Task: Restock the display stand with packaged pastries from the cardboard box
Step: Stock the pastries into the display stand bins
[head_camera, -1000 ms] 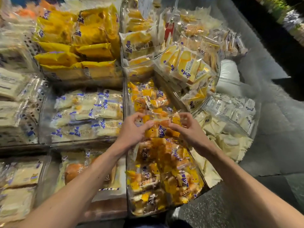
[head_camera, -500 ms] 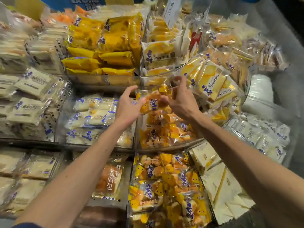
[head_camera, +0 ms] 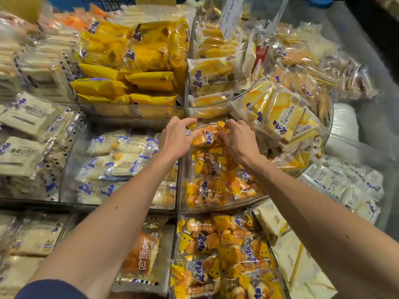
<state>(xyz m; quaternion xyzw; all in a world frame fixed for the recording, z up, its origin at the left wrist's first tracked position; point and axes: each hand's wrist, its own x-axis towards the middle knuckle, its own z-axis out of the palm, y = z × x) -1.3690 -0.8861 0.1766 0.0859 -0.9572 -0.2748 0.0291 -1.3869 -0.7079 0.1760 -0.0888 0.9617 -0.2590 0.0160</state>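
Both hands meet over the back of the bin [head_camera: 226, 207] and hide much of the pack [head_camera: 205, 135] between them; only orange buns and a blue logo show. The left hand [head_camera: 176, 140] curls its fingers over the pack's left end. The right hand [head_camera: 239, 141] digs curled fingers into the right end, its thumb out of sight. Whether the pack rests on the heap in the bin or is held just clear of it, I cannot tell. The bin's back wall is covered by the hands.

Far left of the bin, pale packs blur into smears. The price tag [head_camera: 230, 16] behind the bin is cut by the top edge.

The bin's clear front rim curves under the forearms, with packs heaped up to it. White rolls [head_camera: 121, 158] lie just left of the bin, and toast packs [head_camera: 280, 113] crowd its right side, just beside the right hand. The only open room is grey floor [head_camera: 367, 61], well right of the bin.
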